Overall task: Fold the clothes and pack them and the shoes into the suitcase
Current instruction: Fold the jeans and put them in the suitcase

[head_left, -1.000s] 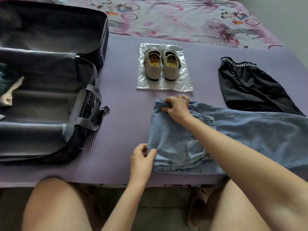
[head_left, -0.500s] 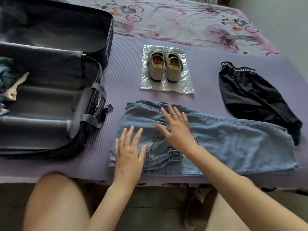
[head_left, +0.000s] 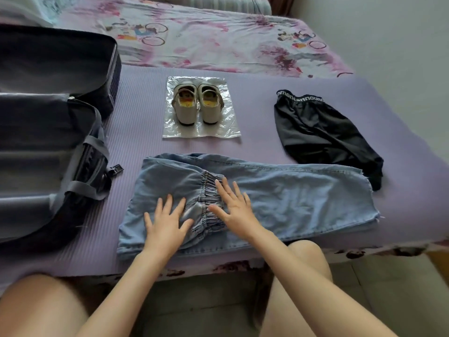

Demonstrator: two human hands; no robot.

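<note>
Light blue jeans [head_left: 291, 198] lie folded lengthwise on the purple mat, waist end to the left. My left hand [head_left: 167, 222] presses flat on the waist part with fingers spread. My right hand [head_left: 233, 205] lies flat beside it, on the elastic waistband. A pair of pale shoes [head_left: 196, 103] stands on a clear plastic sheet [head_left: 228, 130] behind the jeans. Black shorts [head_left: 320, 132] lie at the right. The open dark suitcase [head_left: 48, 152] sits at the left.
The purple mat [head_left: 141, 122] covers the near part of a bed with a pink patterned sheet [head_left: 218, 40]. A strap buckle [head_left: 116, 169] hangs out of the suitcase toward the jeans. My bare knees and the tiled floor [head_left: 206, 300] are below the bed's edge.
A second ago both hands gripped the jeans' folded waist end. They laid it down to the left, let go, and now press flat on the denim.
</note>
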